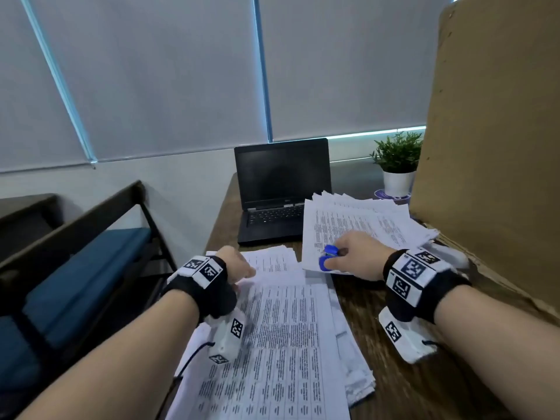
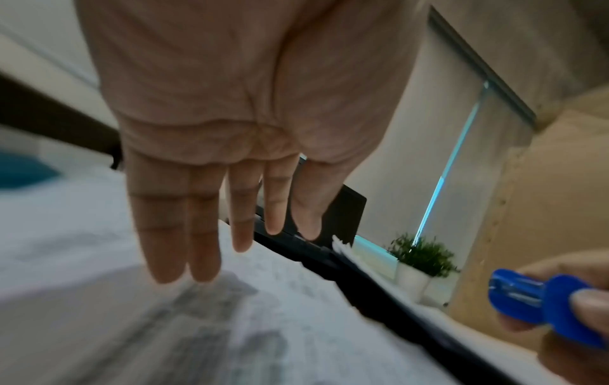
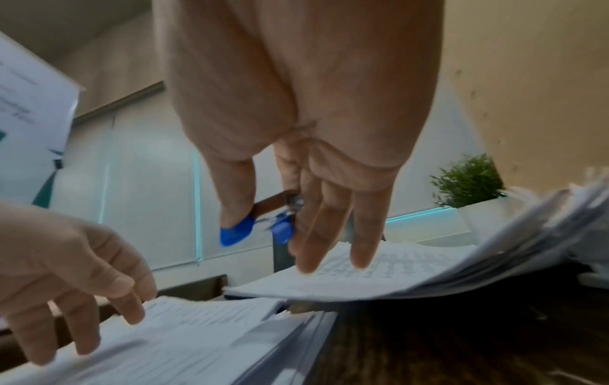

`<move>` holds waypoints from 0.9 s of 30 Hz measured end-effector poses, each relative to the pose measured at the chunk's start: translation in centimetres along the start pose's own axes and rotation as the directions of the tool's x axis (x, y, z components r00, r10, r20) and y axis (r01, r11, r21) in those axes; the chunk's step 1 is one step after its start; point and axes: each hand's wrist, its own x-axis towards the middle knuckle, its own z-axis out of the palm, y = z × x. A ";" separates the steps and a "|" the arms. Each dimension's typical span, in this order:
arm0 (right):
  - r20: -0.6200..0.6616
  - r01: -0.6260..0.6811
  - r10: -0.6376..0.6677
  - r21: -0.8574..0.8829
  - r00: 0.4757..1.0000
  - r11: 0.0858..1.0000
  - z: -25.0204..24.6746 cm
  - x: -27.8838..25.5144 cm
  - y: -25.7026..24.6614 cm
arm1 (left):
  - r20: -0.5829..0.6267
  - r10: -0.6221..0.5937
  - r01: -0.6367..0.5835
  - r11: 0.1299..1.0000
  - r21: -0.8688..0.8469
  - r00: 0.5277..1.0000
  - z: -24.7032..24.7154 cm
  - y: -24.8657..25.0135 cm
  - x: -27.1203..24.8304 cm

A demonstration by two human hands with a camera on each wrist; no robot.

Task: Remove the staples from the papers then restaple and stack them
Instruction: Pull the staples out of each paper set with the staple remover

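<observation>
Papers (image 1: pixel 281 338) lie under flat left hand (image 1: pixel 239 268); right hand (image 1: pixel 354 256) pinches staple remover (image 1: pixel 327 257)

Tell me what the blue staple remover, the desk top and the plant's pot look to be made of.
Blue staple remover, pinched in the right hand: glossy moulded plastic grips, uniformly blue; greyish parts between look metallic, though blurred. Desk top: dark brown with streaky grain, wood or wood-look laminate; I cannot tell which. Pot: plain white and smooth, ceramic or plastic.

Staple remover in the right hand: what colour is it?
Blue. The staple remover shows best in the left wrist view.
</observation>
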 end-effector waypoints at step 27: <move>0.326 0.212 -0.052 -0.479 0.944 0.852 4.7 -0.1 -4.2 | 0.032 -0.121 0.110 0.965 0.238 0.992 -1.6 -6.6 2.0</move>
